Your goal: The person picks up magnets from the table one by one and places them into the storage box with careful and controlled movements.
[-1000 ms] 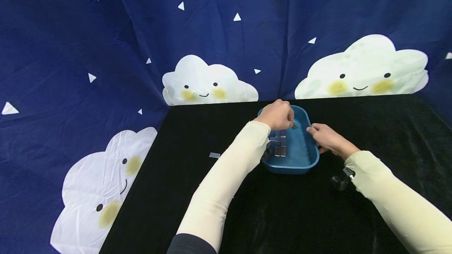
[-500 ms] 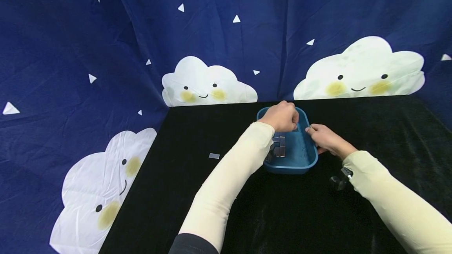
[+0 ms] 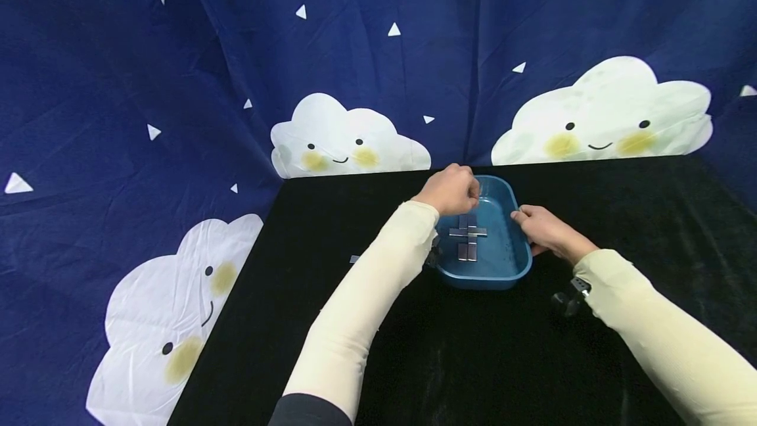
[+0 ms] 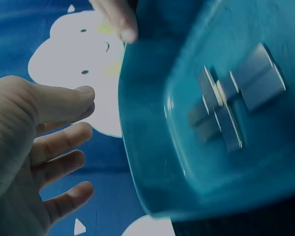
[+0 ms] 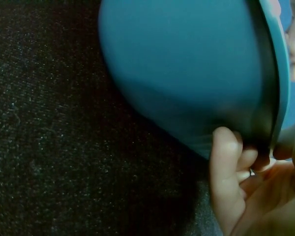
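Note:
A blue plastic tray (image 3: 504,245) sits on the black table and holds several flat grey metal pieces (image 3: 468,235) laid in a cross. My left hand (image 3: 464,190) hovers at the tray's far left rim. In the left wrist view that left hand (image 4: 64,137) is empty, its fingers loosely spread beside the tray (image 4: 152,123) and the grey pieces (image 4: 231,108). My right hand (image 3: 526,221) grips the tray's right rim. The right wrist view shows the right hand (image 5: 236,162) with fingers curled over the edge of the tray (image 5: 187,73).
One small grey piece (image 3: 354,259) lies on the black table (image 3: 473,360) left of my left forearm, partly hidden by the sleeve. A blue cloth with white clouds (image 3: 349,137) hangs behind and to the left of the table.
My left hand has drawn back from inside the tray to its far left rim and no longer pinches the small grey piece. The cross of pieces is now uncovered. The right hand keeps its grip.

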Tool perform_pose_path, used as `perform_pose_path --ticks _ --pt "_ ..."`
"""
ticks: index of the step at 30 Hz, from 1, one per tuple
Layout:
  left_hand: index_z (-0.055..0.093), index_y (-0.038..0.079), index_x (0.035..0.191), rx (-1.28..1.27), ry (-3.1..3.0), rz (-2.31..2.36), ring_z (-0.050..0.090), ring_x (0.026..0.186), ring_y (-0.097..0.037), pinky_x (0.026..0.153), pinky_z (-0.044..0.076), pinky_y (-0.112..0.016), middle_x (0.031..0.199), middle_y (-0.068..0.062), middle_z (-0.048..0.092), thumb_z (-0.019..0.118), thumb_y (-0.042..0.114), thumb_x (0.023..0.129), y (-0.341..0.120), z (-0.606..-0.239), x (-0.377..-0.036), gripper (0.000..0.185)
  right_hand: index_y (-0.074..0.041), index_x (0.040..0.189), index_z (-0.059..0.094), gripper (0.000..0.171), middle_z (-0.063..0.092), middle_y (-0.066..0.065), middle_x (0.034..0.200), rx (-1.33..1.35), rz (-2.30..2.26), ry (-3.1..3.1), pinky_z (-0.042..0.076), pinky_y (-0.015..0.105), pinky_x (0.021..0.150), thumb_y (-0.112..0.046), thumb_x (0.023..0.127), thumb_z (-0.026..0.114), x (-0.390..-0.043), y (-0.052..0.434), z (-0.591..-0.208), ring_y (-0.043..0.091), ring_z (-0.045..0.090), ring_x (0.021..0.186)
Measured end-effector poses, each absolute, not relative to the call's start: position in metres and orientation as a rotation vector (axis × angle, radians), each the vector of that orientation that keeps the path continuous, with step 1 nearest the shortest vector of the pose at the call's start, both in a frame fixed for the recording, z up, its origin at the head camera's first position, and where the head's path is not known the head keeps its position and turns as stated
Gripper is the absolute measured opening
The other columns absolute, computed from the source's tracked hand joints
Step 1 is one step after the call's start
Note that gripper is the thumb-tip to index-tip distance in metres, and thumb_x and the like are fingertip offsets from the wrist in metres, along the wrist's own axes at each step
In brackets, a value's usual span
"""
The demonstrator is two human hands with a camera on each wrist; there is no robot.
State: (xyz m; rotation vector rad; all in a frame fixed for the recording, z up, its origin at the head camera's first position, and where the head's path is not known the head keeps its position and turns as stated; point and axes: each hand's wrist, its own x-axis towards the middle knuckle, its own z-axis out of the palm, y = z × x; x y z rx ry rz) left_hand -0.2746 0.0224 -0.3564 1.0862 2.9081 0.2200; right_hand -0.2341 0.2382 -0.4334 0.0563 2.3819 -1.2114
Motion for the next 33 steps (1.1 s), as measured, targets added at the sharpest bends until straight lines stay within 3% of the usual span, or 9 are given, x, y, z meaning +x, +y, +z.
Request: perform_pose_path --ticks 8,17,33 --pt "0.075 0.02 0.081 1.014 2.942 0.219 0.056 0.094 -0.012 0.08 0.051 -0.027 0.102 0.004 0.066 0.067 0.023 0.091 -0.009 -0.353 -0.282 0.013 -0.004 0.108 0.043 0.034 0.047 0.006 0.086 0.059 -1.226 2.372 0.059 0.035 0.072 -0.032 0.108 0.023 -0.234 0.24 -0.433 0.02 0.059 0.081" --pt "0.077 0.017 0.091 0.94 2.961 0.21 0.057 0.098 -0.014 0.082 0.053 -0.03 0.106 0.001 0.065 0.068 0.026 0.092 -0.031 -0.351 -0.285 0.013 -0.003 0.104 0.044 0.036 0.047 0.007 0.086 0.036 -1.22 2.428 0.06 0.034 0.068 -0.032 0.108 0.023 -0.233 0.238 -0.435 0.02 0.06 0.08" --pt "0.075 0.016 0.091 0.785 2.969 0.242 0.055 0.111 -0.02 0.095 0.05 -0.039 0.112 0.0 0.064 0.069 0.024 0.092 -0.101 -0.363 -0.285 0.01 -0.003 0.106 0.043 0.036 0.046 0.003 0.08 0.027 -1.228 2.402 0.06 0.035 0.07 -0.033 0.108 0.023 -0.233 0.236 -0.432 0.019 0.06 0.078"
